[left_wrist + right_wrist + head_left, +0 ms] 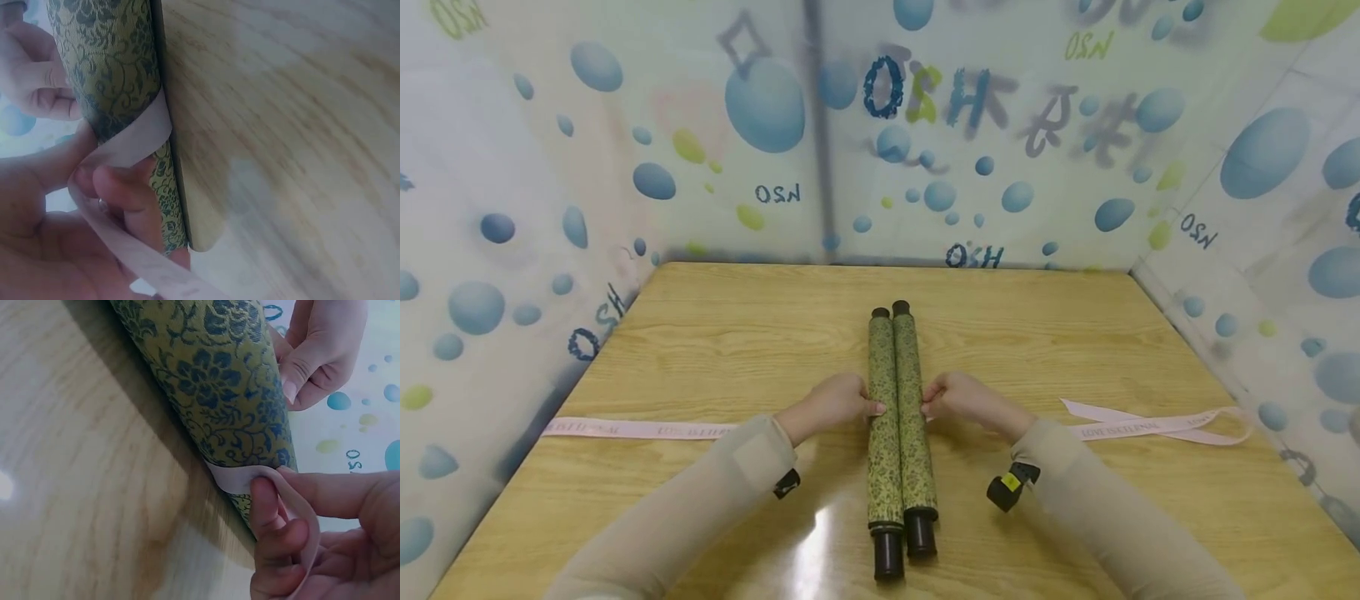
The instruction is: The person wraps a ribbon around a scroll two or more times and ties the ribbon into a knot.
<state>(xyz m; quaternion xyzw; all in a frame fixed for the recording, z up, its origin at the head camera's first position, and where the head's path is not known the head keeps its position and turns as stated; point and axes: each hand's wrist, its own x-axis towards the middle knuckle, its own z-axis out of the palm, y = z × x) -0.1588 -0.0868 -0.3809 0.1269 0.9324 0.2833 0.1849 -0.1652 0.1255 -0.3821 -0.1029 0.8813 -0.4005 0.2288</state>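
Observation:
Two rolled scrolls (883, 450) in green-gold cloth with a dark floral pattern and dark end knobs lie side by side, lengthwise away from me. A pale pink printed ribbon (640, 429) stretches out on both sides; its part beneath the scrolls is hidden. My left hand (835, 408) is at the left scroll, pinching the ribbon (134, 140) between thumb and fingers where it comes out from under the roll. At the right scroll (916, 450), my right hand (962, 400) likewise pinches the ribbon (237, 478), which loops over its curled fingers (265, 503).
The scrolls lie on a wood-grain table (760, 333). The ribbon's right end (1217, 425) curls back in a loop near the table's right side. Walls (850, 192) printed with blue and green dots close in the back and both sides. A black wrist device (1011, 486) hangs below the right sleeve.

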